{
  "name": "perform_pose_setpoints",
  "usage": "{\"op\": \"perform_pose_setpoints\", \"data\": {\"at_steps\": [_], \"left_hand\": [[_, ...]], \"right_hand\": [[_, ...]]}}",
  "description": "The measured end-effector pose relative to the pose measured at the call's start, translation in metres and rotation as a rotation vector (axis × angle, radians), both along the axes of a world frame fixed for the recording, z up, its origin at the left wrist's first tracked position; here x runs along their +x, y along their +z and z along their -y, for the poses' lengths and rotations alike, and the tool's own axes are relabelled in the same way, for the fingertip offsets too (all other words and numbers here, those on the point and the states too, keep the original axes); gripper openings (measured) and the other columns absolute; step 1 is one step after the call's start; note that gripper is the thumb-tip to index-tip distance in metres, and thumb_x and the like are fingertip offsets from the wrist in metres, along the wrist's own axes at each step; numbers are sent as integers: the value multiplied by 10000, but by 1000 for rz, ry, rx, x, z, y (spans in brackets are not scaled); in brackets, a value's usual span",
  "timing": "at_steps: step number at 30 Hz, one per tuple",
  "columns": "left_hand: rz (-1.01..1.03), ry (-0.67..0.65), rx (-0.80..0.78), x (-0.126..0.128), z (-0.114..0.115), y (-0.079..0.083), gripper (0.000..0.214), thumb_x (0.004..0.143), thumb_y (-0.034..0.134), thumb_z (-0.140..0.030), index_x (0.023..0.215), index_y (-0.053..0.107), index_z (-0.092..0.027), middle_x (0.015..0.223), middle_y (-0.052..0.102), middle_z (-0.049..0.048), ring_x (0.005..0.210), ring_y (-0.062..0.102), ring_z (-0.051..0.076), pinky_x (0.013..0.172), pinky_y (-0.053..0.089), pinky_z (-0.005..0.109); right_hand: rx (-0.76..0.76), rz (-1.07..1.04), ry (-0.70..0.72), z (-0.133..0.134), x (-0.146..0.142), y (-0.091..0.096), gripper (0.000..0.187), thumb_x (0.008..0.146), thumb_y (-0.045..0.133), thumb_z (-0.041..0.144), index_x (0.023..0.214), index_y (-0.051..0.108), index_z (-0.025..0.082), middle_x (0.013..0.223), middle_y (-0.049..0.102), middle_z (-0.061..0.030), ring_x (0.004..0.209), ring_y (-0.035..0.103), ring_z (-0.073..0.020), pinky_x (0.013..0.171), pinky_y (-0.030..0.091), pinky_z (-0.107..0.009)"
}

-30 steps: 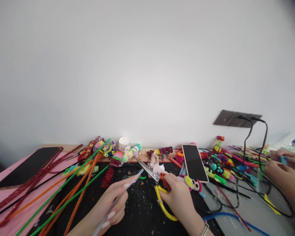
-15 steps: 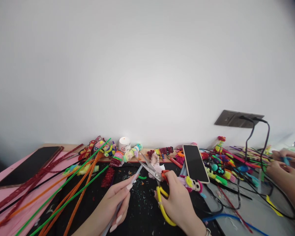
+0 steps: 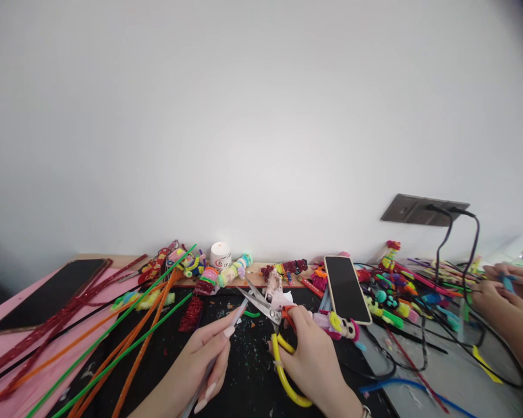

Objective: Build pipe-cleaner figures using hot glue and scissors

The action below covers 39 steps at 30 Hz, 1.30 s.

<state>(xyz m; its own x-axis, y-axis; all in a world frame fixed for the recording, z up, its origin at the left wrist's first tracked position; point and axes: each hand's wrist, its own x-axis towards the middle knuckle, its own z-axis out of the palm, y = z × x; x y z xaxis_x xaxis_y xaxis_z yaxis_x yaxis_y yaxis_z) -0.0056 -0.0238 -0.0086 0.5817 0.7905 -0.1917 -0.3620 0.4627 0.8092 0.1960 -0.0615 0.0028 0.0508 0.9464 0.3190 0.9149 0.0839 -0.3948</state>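
Note:
My left hand [image 3: 207, 357] is closed around a pale grey-blue pipe cleaner [image 3: 243, 307], whose tip sticks up past my fingers and whose tail runs down below the palm. My right hand [image 3: 311, 354] grips a pair of scissors [image 3: 265, 306] with a yellow and an orange handle. Their blades are spread and point up and left, right beside the upper end of the pipe cleaner; whether metal touches it I cannot tell. Behind the blades lies a whitish lump [image 3: 275, 284]. Small trimmings are scattered on the black mat [image 3: 248, 383] under my hands.
Orange and green pipe cleaners [image 3: 133, 313] fan out at left, near a dark phone [image 3: 52, 293] on pink paper. A paper cup [image 3: 221, 255] and fuzzy figures line the wall. At right are a white-framed phone [image 3: 347, 289], black cables [image 3: 438, 249] and another person's hands [image 3: 501, 290].
My right hand has shifted the scissors slightly left, bringing the blades nearer and across the pipe cleaner's tip. My left hand stays almost still.

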Motion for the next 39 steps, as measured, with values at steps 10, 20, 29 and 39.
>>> {"op": "perform_pose_setpoints", "data": {"at_steps": [10,20,29,39], "left_hand": [[-86,-15,55,0,4,14,655,840,491,-364,1389,252,-98,316,395,-98,220,235,37,239,229,131],[-88,-5,48,1,5,10,670,825,510,-384,1382,272,-98,313,380,-101,222,237,40,235,222,131],[-75,9,44,0,1,7,692,813,518,-394,1384,265,-97,310,385,-99,212,237,44,227,218,139],[-67,0,43,-1,-2,3,679,812,521,-397,1385,272,-130,311,377,-106,203,224,38,227,225,138]], "right_hand": [[-19,65,-28,-2,2,0,199,686,597,231,872,525,222,831,577,-10,736,577,-204,584,412,-262],[24,102,-31,-4,3,0,198,678,598,219,873,562,223,821,600,-10,717,596,-191,563,420,-240],[-22,89,-22,-4,4,1,170,686,600,220,852,568,213,838,615,-21,764,608,-209,606,437,-256],[-34,86,-49,-6,7,-2,49,712,574,193,748,542,195,757,601,-24,702,594,-199,596,422,-258]]}}
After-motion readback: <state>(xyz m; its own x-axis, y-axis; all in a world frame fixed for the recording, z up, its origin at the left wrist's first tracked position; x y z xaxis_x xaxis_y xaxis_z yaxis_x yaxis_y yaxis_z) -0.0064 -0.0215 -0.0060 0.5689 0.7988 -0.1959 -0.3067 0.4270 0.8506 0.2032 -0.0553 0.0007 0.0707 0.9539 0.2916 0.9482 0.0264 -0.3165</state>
